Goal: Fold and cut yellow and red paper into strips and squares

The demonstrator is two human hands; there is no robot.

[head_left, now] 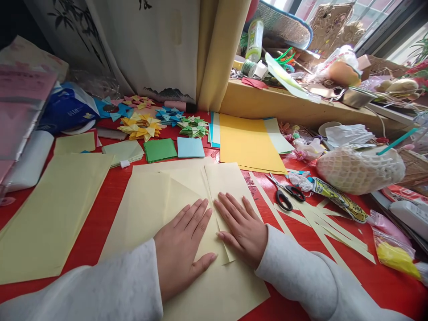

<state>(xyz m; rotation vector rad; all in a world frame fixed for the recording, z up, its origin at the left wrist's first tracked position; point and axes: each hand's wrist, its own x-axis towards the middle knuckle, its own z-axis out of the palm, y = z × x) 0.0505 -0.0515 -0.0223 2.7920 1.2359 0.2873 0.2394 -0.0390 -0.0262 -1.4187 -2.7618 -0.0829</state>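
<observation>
Both hands lie flat on pale yellow paper (143, 196) spread over the red table. My left hand (183, 243) rests palm down, its fingers stretched out and thumb apart, on the sheet's middle. Just right of it, my right hand (239, 223) presses on a folded paper flap (222, 178), fingers extended. The flap's long edge runs between the two hands. Creases show in the paper left of the flap. Another pale sheet lies underneath and reaches toward me. Neither hand grips anything.
At left lie more pale sheets (63, 200). Small green squares (160, 150), blue squares (190, 147) and folded paper wreaths (140, 126) stand behind. Yellow-orange sheets (249, 142) are at back right. Scissors (284, 196), paper strips (321, 227) and a net-wrapped fruit (361, 169) lie right.
</observation>
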